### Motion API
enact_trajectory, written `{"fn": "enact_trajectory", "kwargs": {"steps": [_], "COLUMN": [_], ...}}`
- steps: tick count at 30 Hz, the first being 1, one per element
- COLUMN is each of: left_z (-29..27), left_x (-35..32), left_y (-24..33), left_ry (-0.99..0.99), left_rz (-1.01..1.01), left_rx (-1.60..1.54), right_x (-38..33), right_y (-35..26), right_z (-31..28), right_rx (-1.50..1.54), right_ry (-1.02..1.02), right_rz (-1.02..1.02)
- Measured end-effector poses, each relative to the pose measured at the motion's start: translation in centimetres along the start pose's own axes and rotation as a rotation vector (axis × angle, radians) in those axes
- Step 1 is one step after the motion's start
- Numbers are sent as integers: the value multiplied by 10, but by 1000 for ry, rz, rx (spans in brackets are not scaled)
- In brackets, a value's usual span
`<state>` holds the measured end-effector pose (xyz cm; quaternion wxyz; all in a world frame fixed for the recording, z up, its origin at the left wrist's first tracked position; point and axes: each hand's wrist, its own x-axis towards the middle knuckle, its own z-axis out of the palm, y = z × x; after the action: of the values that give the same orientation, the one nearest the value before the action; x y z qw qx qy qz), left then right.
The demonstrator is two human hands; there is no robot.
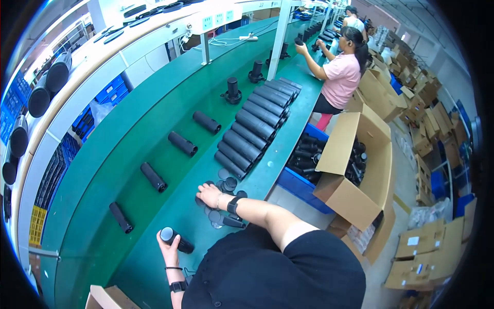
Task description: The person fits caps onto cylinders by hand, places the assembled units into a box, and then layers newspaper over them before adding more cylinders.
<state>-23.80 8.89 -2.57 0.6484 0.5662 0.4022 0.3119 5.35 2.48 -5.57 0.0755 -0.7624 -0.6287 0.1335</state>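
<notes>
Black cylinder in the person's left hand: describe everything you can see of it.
The black cylinder looks like plastic, with a smooth dark body and a pale, greyish-blue round end facing up toward the camera. It lies at a slant in the picture, pale end upper left, body running lower right. The left hand grips it near the pale end, above the green tabletop; whether they touch is unclear.

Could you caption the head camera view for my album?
Left hand holding a black cylindrical tube, right hand over scattered dark round discs on a green tabletop.
</notes>
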Motion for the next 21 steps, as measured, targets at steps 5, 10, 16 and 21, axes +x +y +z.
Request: {"fn": "enact_trajectory", "kwargs": {"steps": [5,10,16,21], "left_z": [1,0,3,6], "left_x": [-7,-12,-9,-13], "left_y": [-1,1,1,6], "left_ry": [-3,-28,-35,-28], "left_rz": [-27,-30,-59,-53], "left_rx": [13,1,-47,-57], "right_x": [3,7,7,10], "right_y": [5,8,14,16], "right_z": [2,-3,-6,-4], "right_rx": [-22,-58,-52,-4], "right_ry": [12,-55,-56,-25], "right_rz": [-19,-36,-73,-108]}}
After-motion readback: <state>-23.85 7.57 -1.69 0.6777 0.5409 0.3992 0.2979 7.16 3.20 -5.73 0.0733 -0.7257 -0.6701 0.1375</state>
